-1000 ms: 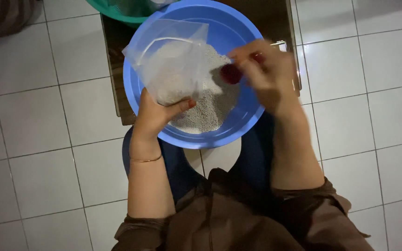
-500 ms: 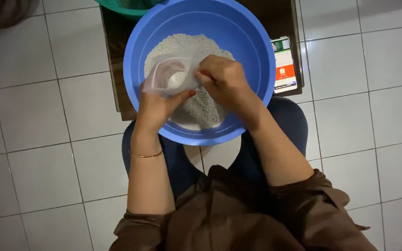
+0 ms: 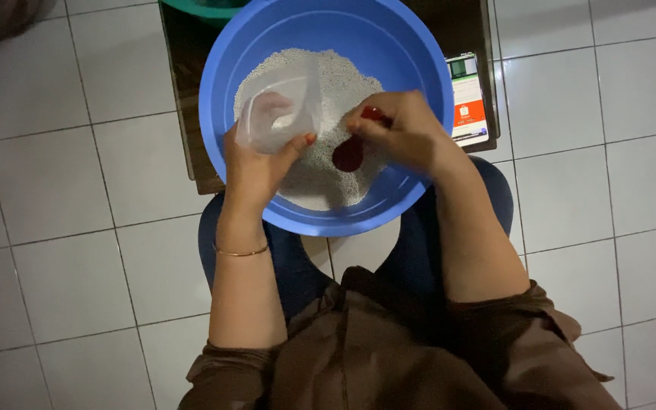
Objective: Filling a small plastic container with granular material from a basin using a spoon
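Blue basin (image 3: 419,61) of white granules (image 3: 328,175), clear bag (image 3: 279,114), red scoop (image 3: 349,154)

Single view, head-mounted. The scene is looked down upon almost vertically from above the seated person's lap. The blue basin (image 3: 326,114) is framed in the upper centre at close range, with the left hand (image 3: 260,156) and right hand (image 3: 404,133) inside it. White floor tiles (image 3: 62,250) are seen around. No second view is provided.
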